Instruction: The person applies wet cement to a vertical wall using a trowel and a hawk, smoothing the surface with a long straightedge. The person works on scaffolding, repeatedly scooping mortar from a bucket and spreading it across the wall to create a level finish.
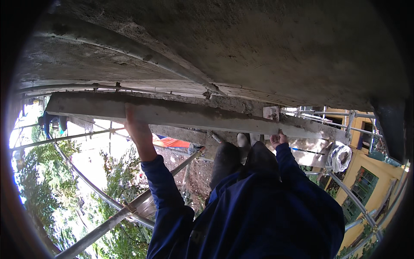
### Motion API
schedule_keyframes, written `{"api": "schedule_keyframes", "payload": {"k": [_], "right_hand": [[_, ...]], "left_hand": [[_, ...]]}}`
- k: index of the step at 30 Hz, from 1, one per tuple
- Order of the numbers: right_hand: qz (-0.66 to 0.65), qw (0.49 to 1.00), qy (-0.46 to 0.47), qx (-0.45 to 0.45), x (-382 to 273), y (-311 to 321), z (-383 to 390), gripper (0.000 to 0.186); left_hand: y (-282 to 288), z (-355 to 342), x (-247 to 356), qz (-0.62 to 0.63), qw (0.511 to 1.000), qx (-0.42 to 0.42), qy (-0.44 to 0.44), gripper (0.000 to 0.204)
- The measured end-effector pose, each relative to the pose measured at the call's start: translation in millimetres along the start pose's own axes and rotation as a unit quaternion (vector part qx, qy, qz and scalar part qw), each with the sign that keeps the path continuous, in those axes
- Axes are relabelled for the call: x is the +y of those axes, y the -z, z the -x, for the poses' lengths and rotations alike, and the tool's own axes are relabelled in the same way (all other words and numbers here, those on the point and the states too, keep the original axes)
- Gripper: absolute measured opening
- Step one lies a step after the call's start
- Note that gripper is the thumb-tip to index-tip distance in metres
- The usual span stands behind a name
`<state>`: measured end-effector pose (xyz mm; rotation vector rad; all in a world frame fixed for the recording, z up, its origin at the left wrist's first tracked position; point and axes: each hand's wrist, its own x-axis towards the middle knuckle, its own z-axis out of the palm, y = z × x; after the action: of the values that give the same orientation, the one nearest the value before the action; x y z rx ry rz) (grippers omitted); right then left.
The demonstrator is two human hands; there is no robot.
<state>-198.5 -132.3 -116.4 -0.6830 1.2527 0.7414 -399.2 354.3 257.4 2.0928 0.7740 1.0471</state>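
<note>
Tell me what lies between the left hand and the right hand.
In the head view, the long grey bar spans from left hand to right hand.

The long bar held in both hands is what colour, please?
The long bar is pale grey, darker along its upper side; the head view shows it best.

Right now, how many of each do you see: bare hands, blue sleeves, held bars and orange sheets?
Left hand and right hand: 2
Left blue sleeve and right blue sleeve: 2
Held grey bar: 1
Orange sheet: 1
Total: 6
</note>
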Motion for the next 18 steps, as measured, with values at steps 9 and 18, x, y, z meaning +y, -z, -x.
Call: {"api": "schedule_keyframes", "payload": {"k": [9,18], "right_hand": [[-0.057,0.996,0.050,-0.050,32.7,-24.4,-2.3,0.025],[-0.170,0.971,0.167,0.025,108.3,-75.5,-69.0,0.026]], "left_hand": [[70.4,-57.9,-62.9,-0.181,0.983,-0.006,-0.031,0.058],[52.8,-86.8,-207.8,0.044,0.978,-0.196,0.050,0.043]]}}
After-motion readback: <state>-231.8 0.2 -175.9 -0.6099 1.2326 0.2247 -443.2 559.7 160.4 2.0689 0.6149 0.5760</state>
